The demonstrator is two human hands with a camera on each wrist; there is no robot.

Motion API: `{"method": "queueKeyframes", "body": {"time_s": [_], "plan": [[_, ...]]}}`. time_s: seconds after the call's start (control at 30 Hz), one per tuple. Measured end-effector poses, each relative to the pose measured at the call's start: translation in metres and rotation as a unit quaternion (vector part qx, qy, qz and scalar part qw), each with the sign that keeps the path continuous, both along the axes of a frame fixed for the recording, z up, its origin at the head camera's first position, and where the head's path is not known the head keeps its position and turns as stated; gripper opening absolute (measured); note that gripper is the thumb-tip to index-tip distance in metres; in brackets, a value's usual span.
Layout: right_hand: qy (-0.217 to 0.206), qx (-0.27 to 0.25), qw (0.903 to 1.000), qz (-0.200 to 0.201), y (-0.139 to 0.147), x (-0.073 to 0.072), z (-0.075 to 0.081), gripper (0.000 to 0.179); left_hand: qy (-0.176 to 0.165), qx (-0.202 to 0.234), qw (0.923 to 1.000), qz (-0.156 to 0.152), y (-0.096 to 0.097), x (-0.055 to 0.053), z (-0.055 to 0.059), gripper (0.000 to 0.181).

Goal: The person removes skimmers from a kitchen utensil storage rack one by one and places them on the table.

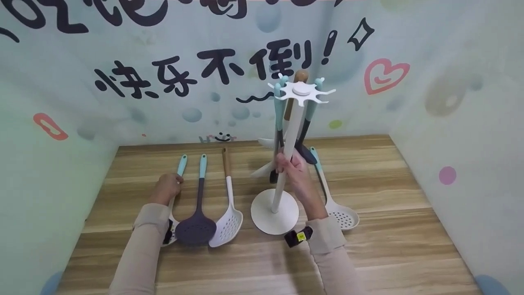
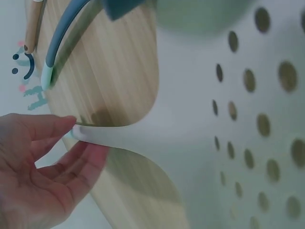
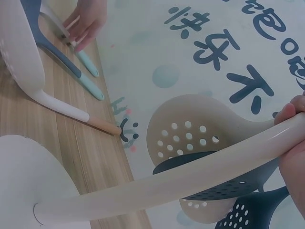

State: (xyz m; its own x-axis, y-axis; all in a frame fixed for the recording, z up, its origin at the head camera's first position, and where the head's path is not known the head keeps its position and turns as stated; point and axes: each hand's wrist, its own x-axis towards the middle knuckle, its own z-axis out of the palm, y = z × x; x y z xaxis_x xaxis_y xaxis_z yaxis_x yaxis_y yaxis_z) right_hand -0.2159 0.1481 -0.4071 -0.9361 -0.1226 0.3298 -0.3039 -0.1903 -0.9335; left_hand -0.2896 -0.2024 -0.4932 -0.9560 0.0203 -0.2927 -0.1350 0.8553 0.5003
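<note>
At the left of the table my left hand (image 1: 167,187) pinches the handle of a white skimmer (image 2: 190,109) with a mint handle end. The left wrist view shows my thumb and fingers on its slim handle, and its holed head fills the right side. My right hand (image 1: 297,170) grips the white pole (image 3: 157,193) of a utensil stand (image 1: 274,212). Several utensils with mint or brown handles hang from the stand's star-shaped top (image 1: 301,91); in the right wrist view a beige skimmer (image 3: 183,112) hangs behind the pole.
Right of the left hand lie a dark slotted turner (image 1: 196,229) and a white slotted turner (image 1: 229,225) with a brown handle end. A beige skimmer (image 1: 346,215) lies right of the stand. Printed cloth walls (image 1: 254,119) border the wooden table (image 1: 229,270).
</note>
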Motion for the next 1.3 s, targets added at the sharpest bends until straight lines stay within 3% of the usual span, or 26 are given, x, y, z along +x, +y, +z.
{"method": "queueKeyframes", "body": {"time_s": [0.13, 0.23, 0.43, 0.6, 0.7, 0.8, 0.93, 1.07, 1.23, 1.3], "plan": [[0.002, 0.002, 1.0, 0.002, 0.0, -0.001, -0.001, 0.034, -0.018, -0.028, 0.9993, -0.018, 0.004, 0.0, 0.006, 0.039], [0.003, -0.006, 1.0, 0.002, 0.0, -0.001, -0.002, 0.032, -0.011, -0.022, 0.9995, -0.022, 0.008, 0.0, 0.016, 0.042], [0.008, -0.016, 0.9998, 0.003, 0.0, -0.002, -0.002, 0.03, 0.066, 0.014, 0.9969, -0.041, 0.026, -0.001, 0.048, 0.041], [0.014, -0.007, 0.9999, 0.004, 0.0, 0.0, -0.002, 0.021, 0.142, 0.077, 0.9858, -0.045, 0.053, 0.001, 0.077, 0.037], [0.015, -0.006, 0.9999, 0.002, 0.0, 0.0, -0.001, 0.019, 0.188, 0.129, 0.9727, -0.042, 0.074, 0.006, 0.094, 0.035], [0.011, -0.008, 0.9999, -0.001, -0.001, 0.0, -0.001, 0.019, 0.235, 0.188, 0.9524, -0.048, 0.097, 0.014, 0.111, 0.033], [0.002, -0.003, 1.0, -0.005, 0.0, 0.001, -0.002, 0.018, 0.288, 0.285, 0.9111, -0.076, 0.128, 0.03, 0.136, 0.028], [0.0, 0.0, 1.0, -0.005, 0.001, 0.001, -0.002, 0.019, 0.301, 0.365, 0.8734, -0.116, 0.157, 0.047, 0.16, 0.027], [-0.001, -0.001, 1.0, -0.006, 0.0, 0.001, -0.002, 0.014, 0.301, 0.402, 0.8513, -0.152, 0.185, 0.063, 0.176, 0.03], [-0.005, -0.003, 1.0, -0.008, 0.0, 0.001, -0.002, 0.011, 0.31, 0.392, 0.8521, -0.157, 0.193, 0.068, 0.177, 0.03]]}}
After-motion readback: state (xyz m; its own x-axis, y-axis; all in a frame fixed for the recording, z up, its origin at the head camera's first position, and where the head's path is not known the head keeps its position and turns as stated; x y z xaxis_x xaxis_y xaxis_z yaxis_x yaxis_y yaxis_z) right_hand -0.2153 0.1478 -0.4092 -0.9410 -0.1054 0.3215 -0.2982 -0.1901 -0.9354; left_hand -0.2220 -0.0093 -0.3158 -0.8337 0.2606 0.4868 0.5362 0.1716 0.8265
